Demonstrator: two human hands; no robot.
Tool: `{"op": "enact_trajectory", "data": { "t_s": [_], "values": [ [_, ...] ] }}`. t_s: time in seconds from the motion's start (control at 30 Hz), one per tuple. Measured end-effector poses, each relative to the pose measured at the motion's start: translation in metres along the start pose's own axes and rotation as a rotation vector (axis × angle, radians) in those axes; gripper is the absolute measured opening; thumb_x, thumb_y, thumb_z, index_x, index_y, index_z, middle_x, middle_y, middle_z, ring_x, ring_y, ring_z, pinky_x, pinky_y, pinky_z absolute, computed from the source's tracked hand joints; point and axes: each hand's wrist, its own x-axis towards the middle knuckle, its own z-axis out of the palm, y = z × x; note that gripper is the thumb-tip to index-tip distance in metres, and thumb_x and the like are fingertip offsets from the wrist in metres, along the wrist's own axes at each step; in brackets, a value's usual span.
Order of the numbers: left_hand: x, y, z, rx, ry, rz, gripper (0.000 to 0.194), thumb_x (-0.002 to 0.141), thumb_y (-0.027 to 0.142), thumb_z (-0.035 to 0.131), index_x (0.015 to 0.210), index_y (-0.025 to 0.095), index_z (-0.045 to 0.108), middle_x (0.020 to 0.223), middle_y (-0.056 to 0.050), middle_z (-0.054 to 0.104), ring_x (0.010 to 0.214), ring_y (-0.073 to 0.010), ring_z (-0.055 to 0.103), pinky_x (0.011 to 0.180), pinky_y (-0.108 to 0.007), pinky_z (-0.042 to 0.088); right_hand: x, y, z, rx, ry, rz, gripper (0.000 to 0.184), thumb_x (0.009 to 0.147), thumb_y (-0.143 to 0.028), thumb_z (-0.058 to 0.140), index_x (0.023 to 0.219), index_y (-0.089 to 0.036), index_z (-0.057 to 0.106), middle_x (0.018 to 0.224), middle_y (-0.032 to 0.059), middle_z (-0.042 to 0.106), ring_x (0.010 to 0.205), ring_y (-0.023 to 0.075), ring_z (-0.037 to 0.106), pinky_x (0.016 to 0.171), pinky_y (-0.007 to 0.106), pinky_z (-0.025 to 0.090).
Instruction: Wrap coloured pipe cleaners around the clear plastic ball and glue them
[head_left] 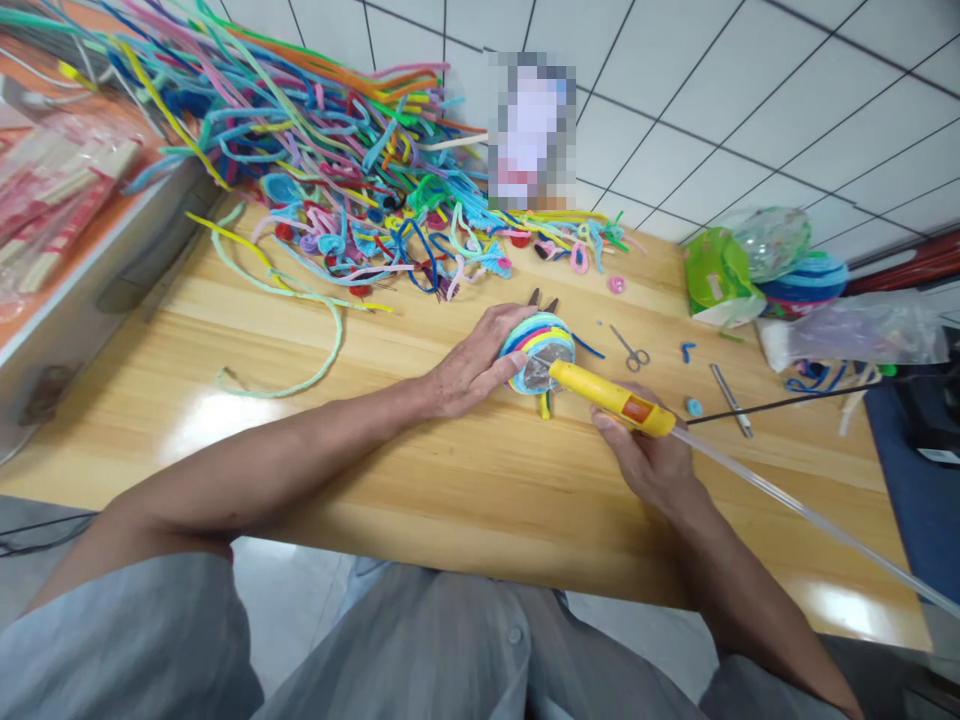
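Observation:
My left hand (484,365) is closed around the side of a small round piece (536,335) wrapped in rows of coloured pipe cleaners, blue, yellow, pink and mint. Its greyish, shiny end faces me. In my right hand (649,450) is a yellow hot glue gun (611,395), its nozzle at the greyish end; I cannot tell whether it touches. A long clear glue stick (795,505) runs out of the gun's back. Pliers, by the look of two dark tips (544,300), lie behind the round piece, mostly hidden.
Many pipe cleaners (352,150) are heaped at the back left. Small scissors (631,350) and a craft knife (731,400) lie to the right, near a black cord (787,400). A green tissue pack (716,275) stands at the back right. Wrapped sticks (67,200) rest at far left.

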Motion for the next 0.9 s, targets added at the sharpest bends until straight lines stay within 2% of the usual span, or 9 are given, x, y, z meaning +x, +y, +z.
{"op": "enact_trajectory", "data": {
  "t_s": [0.17,0.47,0.7,0.9],
  "values": [
    [0.0003,0.0008,-0.0004,-0.005,-0.002,-0.026,0.065,0.117,0.061,0.037,0.171,0.023,0.039,0.170,-0.018,0.048,0.163,-0.0324,0.042,0.140,-0.060,0.037,0.0003,0.0007,-0.0011,0.001,-0.010,-0.005,0.013,0.105,-0.036,0.068,0.113,-0.026,0.072,0.103,0.0068,0.081,0.089,0.0263,0.079,0.080,0.041,0.067],
    [0.0009,0.0026,-0.0020,-0.016,-0.015,-0.036,0.066,0.117,0.060,0.037,0.171,0.024,0.038,0.171,-0.018,0.048,0.163,-0.0351,0.042,0.140,-0.064,0.036,0.0004,0.0010,0.0022,0.004,0.038,-0.084,0.011,0.106,-0.030,0.067,0.116,-0.027,0.071,0.103,0.0057,0.081,0.091,0.0257,0.080,0.081,0.040,0.067],
    [0.0009,0.0018,-0.0009,-0.010,-0.005,-0.037,0.067,0.117,0.063,0.036,0.170,0.023,0.039,0.169,-0.018,0.049,0.163,-0.0326,0.043,0.140,-0.059,0.037,-0.0007,0.0014,0.0014,-0.014,0.044,-0.100,0.011,0.107,-0.029,0.068,0.117,-0.028,0.070,0.104,0.0049,0.080,0.091,0.0247,0.080,0.080,0.038,0.066],
    [0.0001,-0.0003,-0.0005,-0.013,-0.006,-0.038,0.067,0.117,0.060,0.038,0.172,0.022,0.038,0.170,-0.019,0.048,0.162,-0.0349,0.042,0.140,-0.062,0.036,-0.0014,-0.0001,0.0021,-0.009,0.031,-0.079,0.014,0.106,-0.030,0.069,0.120,-0.027,0.071,0.103,0.0050,0.081,0.088,0.0246,0.079,0.078,0.037,0.065]
  ]
}}
